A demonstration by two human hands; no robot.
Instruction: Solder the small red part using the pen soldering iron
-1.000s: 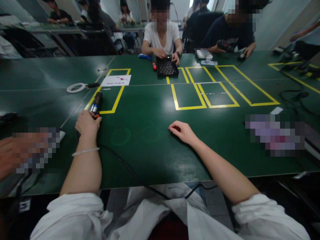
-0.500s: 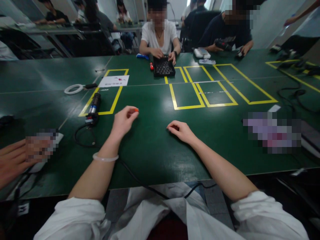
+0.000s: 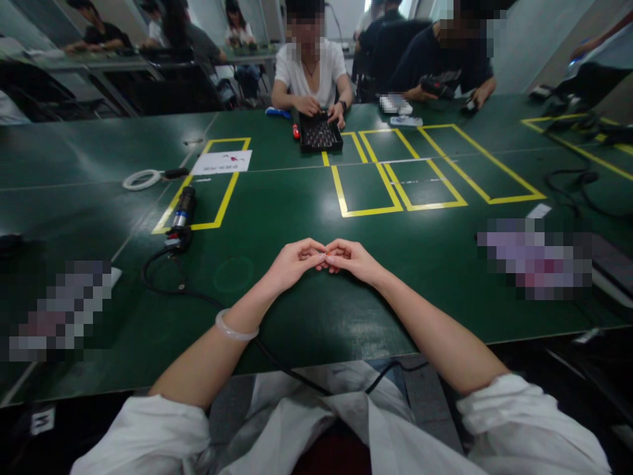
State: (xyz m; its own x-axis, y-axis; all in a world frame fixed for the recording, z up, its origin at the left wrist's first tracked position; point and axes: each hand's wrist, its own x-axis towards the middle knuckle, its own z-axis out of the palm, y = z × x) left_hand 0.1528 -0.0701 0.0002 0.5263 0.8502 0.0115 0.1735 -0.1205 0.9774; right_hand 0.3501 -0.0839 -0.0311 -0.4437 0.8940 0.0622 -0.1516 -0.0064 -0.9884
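My left hand (image 3: 297, 260) and my right hand (image 3: 355, 258) meet fingertip to fingertip above the green table (image 3: 316, 316). Both are pinched closed. A tiny orange-red piece (image 3: 327, 253) peeks out where the fingertips touch; its kind is too small to tell. My left fingers pinch it, and whether my right fingers grip it or something else is hidden. A pale bangle (image 3: 236, 328) circles my left wrist.
A black cylindrical tool (image 3: 182, 208) with a cable lies left, near a white printed sheet (image 3: 221, 162). Yellow tape outlines (image 3: 370, 212) mark the table. Opposite, a person works over a black tray (image 3: 321, 142). Blurred-out items lie at both sides.
My left hand has moved right and nearer to me, carrying the orange piece to my right fingertips. My right hand has barely moved. Another person's hand at the far left has left the view.
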